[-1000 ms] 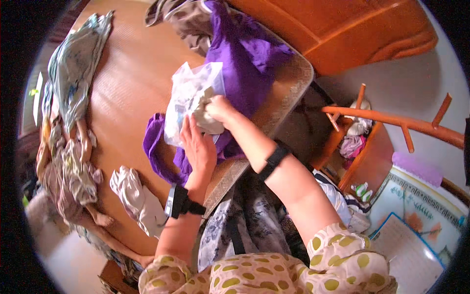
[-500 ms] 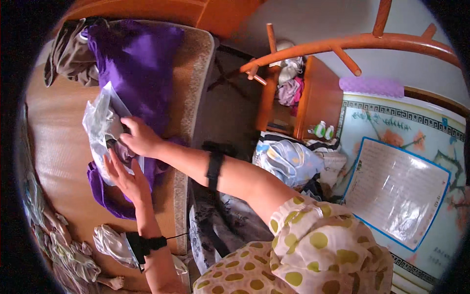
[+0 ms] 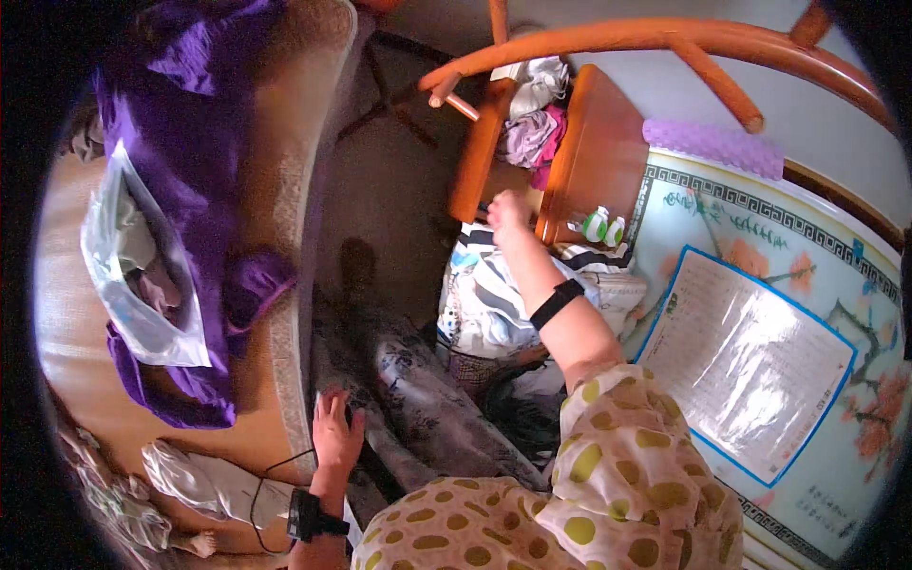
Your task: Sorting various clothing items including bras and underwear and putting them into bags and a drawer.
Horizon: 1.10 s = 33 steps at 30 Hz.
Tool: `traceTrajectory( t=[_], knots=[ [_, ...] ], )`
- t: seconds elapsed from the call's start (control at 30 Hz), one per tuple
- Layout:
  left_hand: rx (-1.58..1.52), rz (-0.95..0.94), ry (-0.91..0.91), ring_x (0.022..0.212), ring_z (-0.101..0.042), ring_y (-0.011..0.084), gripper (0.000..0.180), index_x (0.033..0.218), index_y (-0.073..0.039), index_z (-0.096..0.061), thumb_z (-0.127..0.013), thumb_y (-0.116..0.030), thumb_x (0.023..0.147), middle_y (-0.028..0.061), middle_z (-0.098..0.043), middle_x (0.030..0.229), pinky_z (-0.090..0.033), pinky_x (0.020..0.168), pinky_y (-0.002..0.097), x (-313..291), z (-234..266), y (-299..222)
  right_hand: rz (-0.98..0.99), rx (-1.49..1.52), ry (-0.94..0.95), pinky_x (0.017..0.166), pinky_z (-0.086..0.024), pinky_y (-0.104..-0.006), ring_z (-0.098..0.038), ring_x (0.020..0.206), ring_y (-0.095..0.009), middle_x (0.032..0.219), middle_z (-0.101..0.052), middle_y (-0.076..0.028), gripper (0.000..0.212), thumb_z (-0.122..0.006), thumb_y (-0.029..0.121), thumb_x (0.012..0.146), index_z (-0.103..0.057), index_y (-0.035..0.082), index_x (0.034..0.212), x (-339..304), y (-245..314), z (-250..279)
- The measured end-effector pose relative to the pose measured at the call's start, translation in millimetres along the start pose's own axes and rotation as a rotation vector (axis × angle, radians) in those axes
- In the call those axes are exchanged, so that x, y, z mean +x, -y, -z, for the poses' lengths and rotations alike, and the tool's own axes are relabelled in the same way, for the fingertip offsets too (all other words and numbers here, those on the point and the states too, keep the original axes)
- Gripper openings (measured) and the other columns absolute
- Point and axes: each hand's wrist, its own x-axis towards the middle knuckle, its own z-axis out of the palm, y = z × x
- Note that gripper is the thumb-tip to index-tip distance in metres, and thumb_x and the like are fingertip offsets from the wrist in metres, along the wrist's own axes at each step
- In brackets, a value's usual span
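Note:
My right hand (image 3: 510, 215) reaches into the near end of an open wooden drawer (image 3: 467, 171). Its fingers are curled, and whatever they hold, if anything, is hidden. Farther along inside the drawer lie bundled pink and lilac clothes (image 3: 532, 136). My left hand (image 3: 338, 433) rests beside my leg near the bed's edge, fingers slightly bent and apart, holding nothing. On the bed to the left, a clear plastic bag (image 3: 195, 328) lies with its mouth gaping. Grey and mauve cloth (image 3: 157, 287) shows inside it. Beneath the bag spreads a purple garment (image 3: 204, 142).
A curved wooden rack with pegs (image 3: 608, 38) juts across the upper right. Striped and patterned clothes (image 3: 489, 294) are heaped below the drawer. At right, a blue-edged plastic sleeve with paper (image 3: 750, 366) lies on a printed tabletop (image 3: 807, 256). White cloth (image 3: 204, 480) lies on the bed.
Both hands have left the plastic bag, which stays on the purple garment. My right hand has moved right to the drawer; my left has drawn back beside my leg. The view has shifted right.

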Motion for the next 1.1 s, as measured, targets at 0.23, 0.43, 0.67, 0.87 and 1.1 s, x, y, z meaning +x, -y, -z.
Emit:
traceTrajectory(
  t=[0.23,0.43,0.67,0.87,1.1],
  knots=[
    [0.24,0.435,0.183,0.101,-0.044,0.0399,0.089,0.129,-0.004,-0.026,-0.073,-0.032,0.059,0.0245,-0.036,0.12,-0.041,0.083,0.0434,-5.4,-48.3,49.6,0.905,-0.783,-0.267,0.087,-0.037,-0.0391,-0.043,0.103,-0.034,0.106,-0.048,-0.02,0.057,-0.07,0.019,0.055,-0.048,0.006,0.106,19.8,97.6,-26.8],
    [0.283,0.467,0.05,0.097,-0.045,0.0415,0.087,0.127,-0.004,-0.029,-0.071,-0.027,0.054,0.0233,-0.039,0.116,-0.041,0.08,0.0446,12.8,-80.8,63.1,0.849,-1.492,-0.149,0.101,-0.025,-0.0373,-0.022,0.121,-0.035,0.134,-0.019,-0.016,0.099,-0.077,0.021,0.049,-0.023,0.02,0.132,64.3,136.3,-48.6],
    [0.312,0.541,0.066,0.097,-0.044,0.0407,0.084,0.126,-0.006,-0.031,-0.071,-0.027,0.054,0.0218,-0.039,0.115,-0.04,0.081,0.0459,14.9,-81.6,55.7,0.787,-1.579,-0.115,0.085,-0.042,-0.042,-0.047,0.105,-0.035,0.123,-0.037,-0.02,0.075,-0.061,0.017,0.068,-0.023,0.024,0.132,108.9,123.9,-55.6],
    [0.351,0.525,0.059,0.098,-0.043,0.0388,0.089,0.128,-0.009,-0.027,-0.072,-0.028,0.054,0.0208,-0.039,0.113,-0.038,0.082,0.0463,13.4,-84.5,53.0,0.737,-1.688,0.004,0.077,-0.047,-0.04,-0.06,0.087,-0.031,0.091,-0.062,-0.017,0.022,-0.052,0.013,0.071,-0.062,0.007,0.09,76.9,87.0,-50.0],
    [0.394,0.568,0.078,0.095,-0.044,0.0385,0.089,0.129,-0.01,-0.027,-0.071,-0.031,0.054,0.0207,-0.041,0.107,-0.038,0.08,0.0466,14.6,-88.3,54.2,0.519,-2.068,0.239,0.077,-0.048,-0.0363,-0.059,0.092,-0.026,0.1,-0.061,-0.011,0.028,-0.053,0.02,0.072,-0.064,0.005,0.093,28.2,37.1,-34.2]
  ],
)
